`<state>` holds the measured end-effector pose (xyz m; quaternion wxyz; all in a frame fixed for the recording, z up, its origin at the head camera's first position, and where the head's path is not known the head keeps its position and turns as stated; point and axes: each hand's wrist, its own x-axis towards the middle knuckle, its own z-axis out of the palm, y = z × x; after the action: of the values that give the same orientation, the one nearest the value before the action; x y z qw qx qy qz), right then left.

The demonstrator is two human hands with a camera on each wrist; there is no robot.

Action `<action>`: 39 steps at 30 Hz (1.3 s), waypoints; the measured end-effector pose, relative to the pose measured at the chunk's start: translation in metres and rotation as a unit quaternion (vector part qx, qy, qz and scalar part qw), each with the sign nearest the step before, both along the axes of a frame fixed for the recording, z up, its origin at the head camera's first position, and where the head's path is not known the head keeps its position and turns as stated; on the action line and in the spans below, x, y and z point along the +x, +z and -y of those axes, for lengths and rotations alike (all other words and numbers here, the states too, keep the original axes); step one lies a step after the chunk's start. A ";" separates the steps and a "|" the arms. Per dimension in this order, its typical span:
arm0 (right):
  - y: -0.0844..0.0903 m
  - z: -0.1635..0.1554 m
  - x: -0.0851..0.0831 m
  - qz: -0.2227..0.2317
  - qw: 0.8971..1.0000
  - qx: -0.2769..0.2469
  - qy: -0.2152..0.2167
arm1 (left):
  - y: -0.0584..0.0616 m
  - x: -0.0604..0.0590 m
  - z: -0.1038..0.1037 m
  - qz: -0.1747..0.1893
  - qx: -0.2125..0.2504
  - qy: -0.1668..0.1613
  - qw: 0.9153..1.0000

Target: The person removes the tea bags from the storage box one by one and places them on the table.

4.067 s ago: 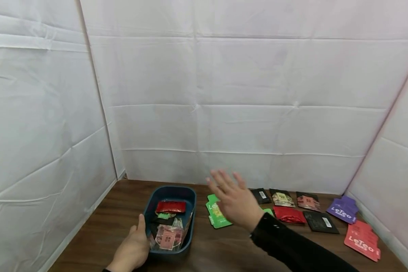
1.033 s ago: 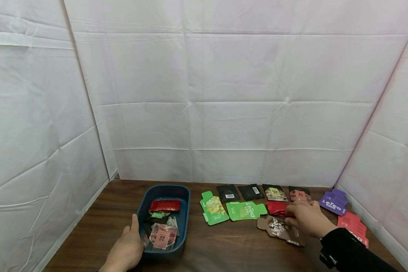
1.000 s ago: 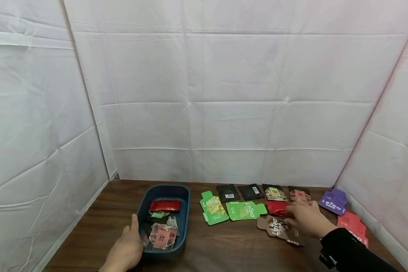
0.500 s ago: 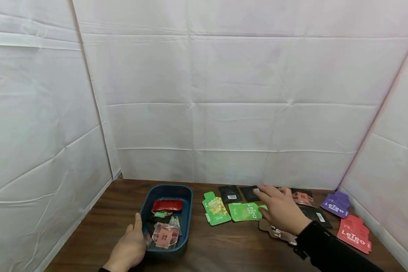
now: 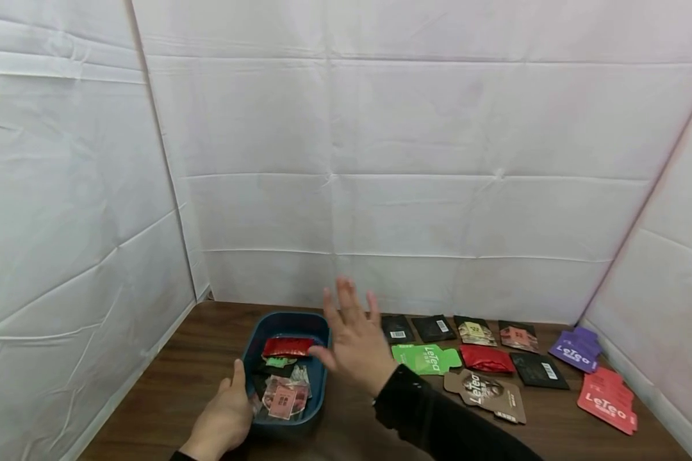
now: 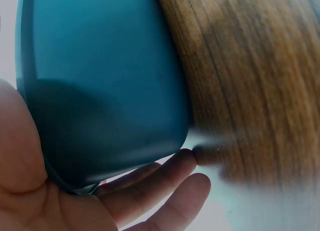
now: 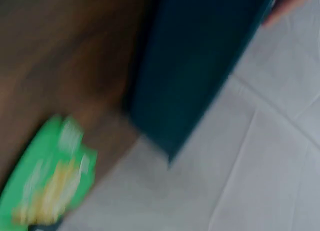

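Observation:
My left hand holds the near left corner of a dark blue plastic bin, thumb along its side. In the left wrist view its fingers lie against the bin's lower edge. Inside are a red foil sachet, a clear packet with a pink label and darker packets, partly hidden. My right hand is in the air just right of the bin, fingers spread, holding nothing. It hides the green packet with yellow flowers, which the right wrist view shows as a blurred green packet.
To the right on the wooden table lie black sachets, a green packet, a red sachet, a brown packet, purple packets and coral packets. White sheeting encloses the back and sides.
My right hand has moved left from the brown packet, across the sachets, to beside the bin. That brown packet was not visible in the oldest frame. My left hand stays at the bin.

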<state>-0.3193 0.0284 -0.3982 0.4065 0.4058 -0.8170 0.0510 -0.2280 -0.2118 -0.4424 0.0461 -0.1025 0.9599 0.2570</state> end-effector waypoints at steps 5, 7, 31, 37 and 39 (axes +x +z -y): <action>-0.014 0.035 0.018 0.156 0.980 0.106 -0.055 | -0.001 0.002 0.001 -0.010 0.009 -0.011 1.000; -0.014 0.045 0.024 0.216 0.963 0.146 -0.069 | -0.001 0.002 0.001 -0.004 0.016 -0.008 1.000; -0.019 0.062 0.029 0.407 0.891 0.187 -0.071 | -0.002 0.000 0.000 -0.002 0.014 -0.002 1.000; -0.008 0.044 0.023 0.457 0.882 0.115 -0.014 | -0.001 0.004 0.000 -0.018 0.008 -0.008 1.000; -0.003 0.033 0.020 0.442 0.892 0.094 -0.004 | 0.000 0.004 -0.001 -0.010 0.008 -0.002 1.000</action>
<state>-0.2993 -0.0046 -0.4012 -0.0363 0.3750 -0.9147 0.1462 -0.2242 -0.2111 -0.4420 0.0380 -0.0975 0.9584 0.2655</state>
